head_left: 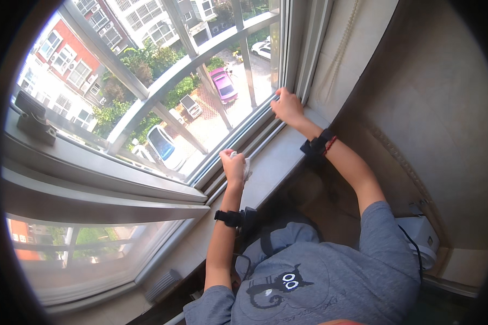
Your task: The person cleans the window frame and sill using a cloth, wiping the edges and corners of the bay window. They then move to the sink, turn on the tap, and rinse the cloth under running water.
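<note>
My left hand [233, 167] is closed around a crumpled white cloth or tissue [247, 170], which shows along the right side of the palm. It sits at the lower window track [260, 131], just above the pale sill [274, 161]. Farther right, my right hand [289, 110] is by the upright window frame [294, 65] at the track's right end. Its fingers are loosely bent with the tips apart, and I see nothing in them. Dark bands are strapped round both wrists, and a red bracelet [331, 144] circles the right one.
Metal bars [171, 81] curve outside the glass, with parked cars far below. A tilted window sash [108, 200] stands at left. A beaded cord [341, 49] hangs at the right wall. A white appliance [420, 238] with a black cable is beside my right side.
</note>
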Demonstrator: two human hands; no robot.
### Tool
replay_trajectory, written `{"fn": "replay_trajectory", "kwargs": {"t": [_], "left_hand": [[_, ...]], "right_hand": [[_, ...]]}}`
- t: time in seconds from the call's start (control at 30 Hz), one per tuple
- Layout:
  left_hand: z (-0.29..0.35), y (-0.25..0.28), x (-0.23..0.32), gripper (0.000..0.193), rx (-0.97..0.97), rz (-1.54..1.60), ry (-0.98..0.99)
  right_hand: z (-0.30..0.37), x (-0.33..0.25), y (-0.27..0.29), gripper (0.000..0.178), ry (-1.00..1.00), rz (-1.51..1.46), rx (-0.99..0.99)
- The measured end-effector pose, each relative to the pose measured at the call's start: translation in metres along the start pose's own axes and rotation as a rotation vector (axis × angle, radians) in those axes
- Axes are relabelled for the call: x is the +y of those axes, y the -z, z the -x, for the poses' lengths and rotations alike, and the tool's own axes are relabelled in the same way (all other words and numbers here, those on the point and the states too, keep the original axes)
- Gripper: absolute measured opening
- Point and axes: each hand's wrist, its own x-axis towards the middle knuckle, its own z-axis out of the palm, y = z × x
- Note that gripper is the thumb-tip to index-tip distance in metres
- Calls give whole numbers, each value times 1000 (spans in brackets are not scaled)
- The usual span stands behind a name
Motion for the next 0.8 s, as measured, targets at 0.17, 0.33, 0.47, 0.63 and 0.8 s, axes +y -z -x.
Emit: {"fn": "replay_trajectory", "kwargs": {"t": [0.17,0.33,0.47,0.63,0.8], "left_hand": [[16,-69,83,29,-241,-935,-811],[-13,-147,93,16,-321,-1318,-1307],[-45,-188,92,22,-232,-1511,-1615],[-73,-230,103,28,-200,-1718,-1719],[-136,-259,30,40,422,-2092,-1782]], "right_hand": [[-78,-26,87,44,-54,280,220],[-101,-44,97,45,74,280,255],[-101,-57,98,32,5,191,230],[-113,-32,87,38,76,188,380],[-104,-30,80,50,227,196,352]]}}
